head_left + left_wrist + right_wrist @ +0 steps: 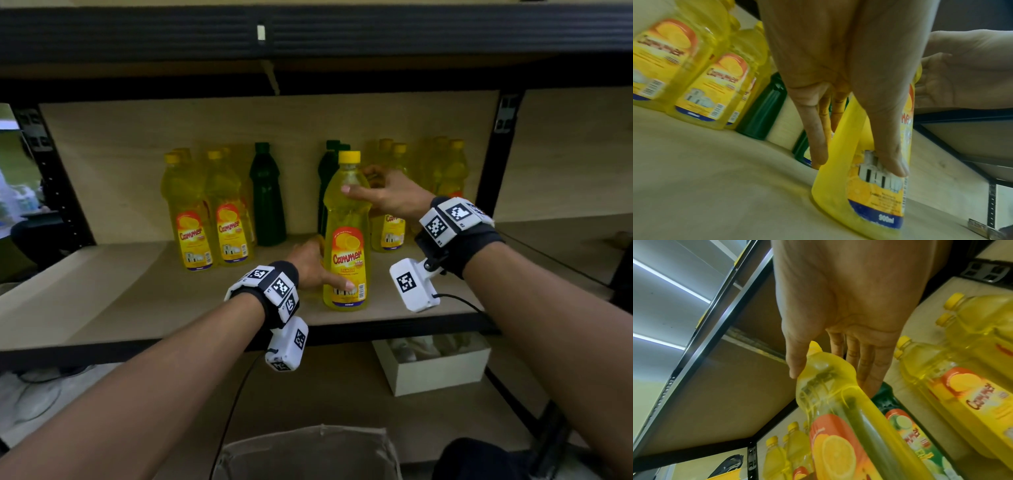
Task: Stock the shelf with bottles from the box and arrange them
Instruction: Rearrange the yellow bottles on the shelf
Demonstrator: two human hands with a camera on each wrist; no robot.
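Observation:
A yellow lemon-label bottle (347, 240) (869, 194) (838, 402) stands upright near the front edge of the wooden shelf (137, 291). My left hand (329, 267) (857, 165) holds its lower body, thumb on the front label and fingers along the far side. Up at the bottle's shoulder below the yellow cap, my right hand (359, 180) (832, 378) holds it with the thumb in front and the fingers behind. At the bottom of the head view is the open cardboard box (308, 452); its inside is not visible.
Yellow bottles (205, 219) stand in rows at the left, a green bottle (267, 198) beside them, more green bottles (329, 164) behind the held one, further yellow bottles (445, 171) at the right. The upper shelf beam (308, 31) hangs overhead. A white box (435, 370) sits below.

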